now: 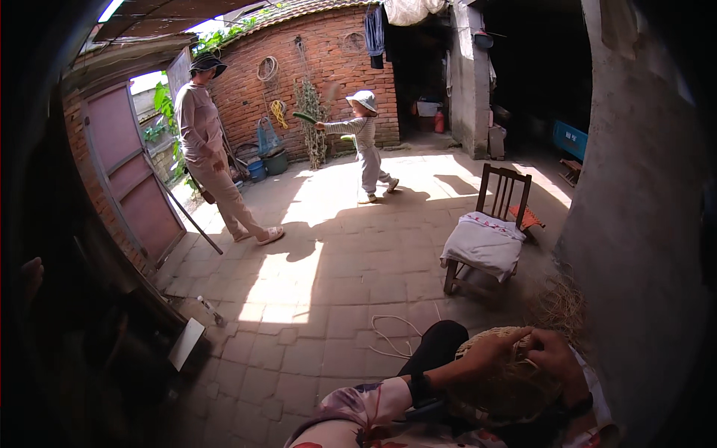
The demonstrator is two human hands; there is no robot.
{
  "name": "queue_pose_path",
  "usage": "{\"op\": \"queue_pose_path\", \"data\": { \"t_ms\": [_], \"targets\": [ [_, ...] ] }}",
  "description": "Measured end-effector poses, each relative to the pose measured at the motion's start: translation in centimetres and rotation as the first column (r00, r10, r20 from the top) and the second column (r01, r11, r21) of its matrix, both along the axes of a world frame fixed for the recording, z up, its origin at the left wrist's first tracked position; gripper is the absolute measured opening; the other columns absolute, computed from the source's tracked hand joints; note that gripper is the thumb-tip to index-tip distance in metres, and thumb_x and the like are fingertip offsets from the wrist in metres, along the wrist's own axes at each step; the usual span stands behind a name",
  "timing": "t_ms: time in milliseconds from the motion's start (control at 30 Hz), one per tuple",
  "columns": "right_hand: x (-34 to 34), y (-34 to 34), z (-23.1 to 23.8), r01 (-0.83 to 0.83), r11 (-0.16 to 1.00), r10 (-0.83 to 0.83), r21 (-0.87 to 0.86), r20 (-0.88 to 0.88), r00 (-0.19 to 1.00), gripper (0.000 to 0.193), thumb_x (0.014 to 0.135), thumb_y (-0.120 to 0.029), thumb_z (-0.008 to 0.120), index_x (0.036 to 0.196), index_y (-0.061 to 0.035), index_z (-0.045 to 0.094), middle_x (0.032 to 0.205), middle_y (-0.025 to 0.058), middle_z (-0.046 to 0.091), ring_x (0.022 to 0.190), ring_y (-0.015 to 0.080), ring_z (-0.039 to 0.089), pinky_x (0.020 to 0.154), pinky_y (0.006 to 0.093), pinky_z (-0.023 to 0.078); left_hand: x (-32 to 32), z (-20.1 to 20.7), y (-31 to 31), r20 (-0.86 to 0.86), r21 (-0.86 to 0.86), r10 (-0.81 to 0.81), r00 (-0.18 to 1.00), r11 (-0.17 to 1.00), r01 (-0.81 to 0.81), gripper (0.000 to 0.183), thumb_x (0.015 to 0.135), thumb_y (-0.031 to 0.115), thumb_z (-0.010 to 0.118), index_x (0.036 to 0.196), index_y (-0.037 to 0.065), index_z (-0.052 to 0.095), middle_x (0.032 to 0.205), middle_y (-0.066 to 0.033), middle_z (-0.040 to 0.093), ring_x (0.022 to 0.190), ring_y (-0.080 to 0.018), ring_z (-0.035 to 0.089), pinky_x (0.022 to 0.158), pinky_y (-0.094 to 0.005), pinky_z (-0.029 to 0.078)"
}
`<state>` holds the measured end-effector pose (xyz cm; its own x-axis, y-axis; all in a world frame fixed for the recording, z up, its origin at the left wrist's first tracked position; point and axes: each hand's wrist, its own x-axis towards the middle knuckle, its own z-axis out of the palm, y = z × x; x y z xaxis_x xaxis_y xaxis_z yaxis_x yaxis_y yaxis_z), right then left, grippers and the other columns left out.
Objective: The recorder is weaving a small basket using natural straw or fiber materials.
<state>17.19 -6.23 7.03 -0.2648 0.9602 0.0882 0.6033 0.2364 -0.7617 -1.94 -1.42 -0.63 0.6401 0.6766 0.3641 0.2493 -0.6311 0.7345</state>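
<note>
A round woven straw piece [504,396], like a basket in the making, rests in my lap at the lower right. At its upper rim my left hand [494,351] reaches across with fingers closed on the straw. Close beside it, my right hand [551,357] is curled over the same edge, its fingers closed on the weave. The two hands almost touch. Strand ends between the fingers are too small to make out. Dark bands circle both wrists.
A low wooden chair [485,237] with a white cloth stands ahead. Loose straw [559,306] lies by the right wall. One person [203,138] stands at the left; another [366,142], in a light hat, holds out a long green vegetable [305,118]. A pale cord [388,319] curls on the paving.
</note>
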Motion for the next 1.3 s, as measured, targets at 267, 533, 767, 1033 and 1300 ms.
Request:
{"op": "queue_pose_path", "data": {
  "t_ms": [267, 533, 767, 1033, 1300],
  "targets": [
    [-0.9, -0.6, -0.1, 0.111, 0.841, -0.207, 0.529, 0.127, 0.97, 0.013, 0.067, -0.005, 0.068, 0.078, -0.0025, 0.061, 0.074, 0.0128, 0.057, 0.073, 0.0292, 0.059, 0.065, 0.0403, 0.046, -1.3, 1.2, -1.7, 0.215, 0.189, 0.163, 0.963, 0.96, -0.205, 0.053, 0.08, 0.007, 0.061, 0.131, 0.012, 0.047, 0.095, -0.0202, 0.065, 0.078, -0.0349, 0.066, 0.07, -0.0411, 0.052],
    [-4.9, -4.0, 0.6, -0.003, 0.671, -0.214, 0.741, 0.198, 0.957, 0.018, 0.065, -0.01, 0.072, 0.073, -0.006, 0.056, 0.077, 0.0117, 0.053, 0.074, 0.032, 0.052, 0.069, 0.0438, 0.041, -7.7, -0.8, -1.9, 0.422, -0.774, 0.174, 0.89, 0.58, 0.254, 0.032, 0.085, 0.011, 0.059, 0.115, 0.007, 0.05, 0.101, -0.0038, 0.059, 0.09, -0.0073, 0.054, 0.076, -0.0229, 0.045],
    [-6.6, -4.6, -0.8, -0.085, 0.725, -0.2, 0.683, 0.326, 0.924, 0.017, 0.067, -0.009, 0.071, 0.075, -0.007, 0.057, 0.077, 0.0123, 0.053, 0.078, 0.0348, 0.053, 0.073, 0.0483, 0.041, -7.9, -7.0, -2.8, 0.318, -0.671, 0.051, 0.947, 0.718, 0.187, 0.016, 0.096, 0.021, 0.064, 0.098, 0.007, 0.056, 0.091, 0.0027, 0.056, 0.087, -0.0059, 0.052, 0.076, -0.0227, 0.044],
    [-7.2, -3.3, -2.3, -0.005, 0.785, -0.316, 0.619, 0.408, 0.857, 0.015, 0.075, -0.012, 0.069, 0.074, -0.007, 0.055, 0.072, 0.0115, 0.057, 0.07, 0.0323, 0.059, 0.063, 0.0457, 0.046, -6.9, -7.4, -3.4, 0.318, -0.676, 0.254, 0.913, 0.736, 0.031, 0.027, 0.088, 0.029, 0.07, 0.092, 0.005, 0.059, 0.082, -0.0016, 0.059, 0.081, -0.0079, 0.054, 0.072, -0.0263, 0.045],
    [-7.3, -3.9, -1.1, 0.408, 0.804, -0.463, 0.432, 0.025, 0.886, 0.013, 0.081, -0.01, 0.069, 0.078, 0.0, 0.063, 0.063, 0.0147, 0.063, 0.056, 0.0228, 0.061, 0.055, 0.0347, 0.046, -6.6, -6.8, -4.0, 0.269, -0.636, 0.288, 0.919, 0.77, -0.055, 0.026, 0.09, 0.028, 0.07, 0.092, 0.007, 0.057, 0.088, 0.0024, 0.056, 0.084, -0.0046, 0.051, 0.073, -0.0229, 0.043]
  ]
}}
